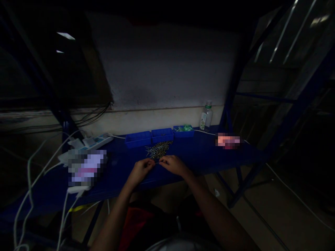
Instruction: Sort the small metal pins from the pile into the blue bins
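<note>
My left hand (141, 168) and my right hand (173, 164) meet just above the front part of the blue table (117, 170). Both are closed in a pinch, fingertips facing each other. A thin, light rod (157, 163) spans the small gap between them, one end in each hand; it looks like metal, but the picture is too dark to show its details. Right behind my fingers lies a heap of small brass-coloured parts (164, 148), with several long silver pins or screws (151, 152) on its left side.
Behind the heap stand a left blue bin (138, 139), a middle blue bin (162, 135) and a right blue bin (183, 133) with green material. A clear bottle (206, 118) is farther right. A power strip (98, 140) with white cables and a blurred item (87, 168) lie left; a blurred pink item (227, 140), right.
</note>
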Motion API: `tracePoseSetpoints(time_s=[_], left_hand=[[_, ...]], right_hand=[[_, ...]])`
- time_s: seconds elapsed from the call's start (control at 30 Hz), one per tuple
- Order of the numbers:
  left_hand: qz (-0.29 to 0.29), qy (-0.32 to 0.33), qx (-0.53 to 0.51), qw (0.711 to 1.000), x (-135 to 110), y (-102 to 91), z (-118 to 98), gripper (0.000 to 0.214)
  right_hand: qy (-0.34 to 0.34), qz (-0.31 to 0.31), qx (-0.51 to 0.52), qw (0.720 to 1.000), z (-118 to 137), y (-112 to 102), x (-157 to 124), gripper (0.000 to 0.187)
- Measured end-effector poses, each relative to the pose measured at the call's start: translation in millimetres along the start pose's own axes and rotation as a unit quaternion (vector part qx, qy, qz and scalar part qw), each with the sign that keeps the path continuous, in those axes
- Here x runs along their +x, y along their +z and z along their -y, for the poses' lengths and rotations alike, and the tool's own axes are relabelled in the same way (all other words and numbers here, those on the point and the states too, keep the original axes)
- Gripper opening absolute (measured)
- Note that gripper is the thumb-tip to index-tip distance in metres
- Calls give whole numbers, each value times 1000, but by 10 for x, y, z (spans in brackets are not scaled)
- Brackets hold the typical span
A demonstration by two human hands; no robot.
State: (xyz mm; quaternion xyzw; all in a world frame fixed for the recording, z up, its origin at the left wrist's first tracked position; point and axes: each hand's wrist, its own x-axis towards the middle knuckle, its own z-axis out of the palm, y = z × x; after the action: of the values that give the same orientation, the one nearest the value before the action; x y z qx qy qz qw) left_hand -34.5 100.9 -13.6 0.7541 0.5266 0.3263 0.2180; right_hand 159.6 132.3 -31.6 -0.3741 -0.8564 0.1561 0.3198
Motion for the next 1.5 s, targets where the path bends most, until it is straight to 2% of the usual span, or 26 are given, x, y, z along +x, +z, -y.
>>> tracePoseSetpoints(time_s=[0.37,0.67,1.0,1.13,1.27,1.37,1.5], left_hand=[[14,13,-22,1000,-17,1,-49,27],[13,-23,-34,999,36,23,88,35],[18,28,-6,999,-1,-3,0,24],[-17,41,-32,998,-15,-3,-13,16],[-49,3,-72,996,-18,9,1,14],[-35,12,-78,996,-13,14,4,16],[11,33,-59,998,-11,2,-15,23]], right_hand=[[-24,16,-13,999,-9,6,-4,14],[-21,6,-32,999,31,24,18,15],[-59,11,-33,998,-48,87,50,14],[-58,15,-23,998,-45,71,51,12],[-50,13,-13,999,-31,45,35,13],[-41,9,-1,999,-20,34,24,14],[-24,8,15,1000,-9,28,11,16]])
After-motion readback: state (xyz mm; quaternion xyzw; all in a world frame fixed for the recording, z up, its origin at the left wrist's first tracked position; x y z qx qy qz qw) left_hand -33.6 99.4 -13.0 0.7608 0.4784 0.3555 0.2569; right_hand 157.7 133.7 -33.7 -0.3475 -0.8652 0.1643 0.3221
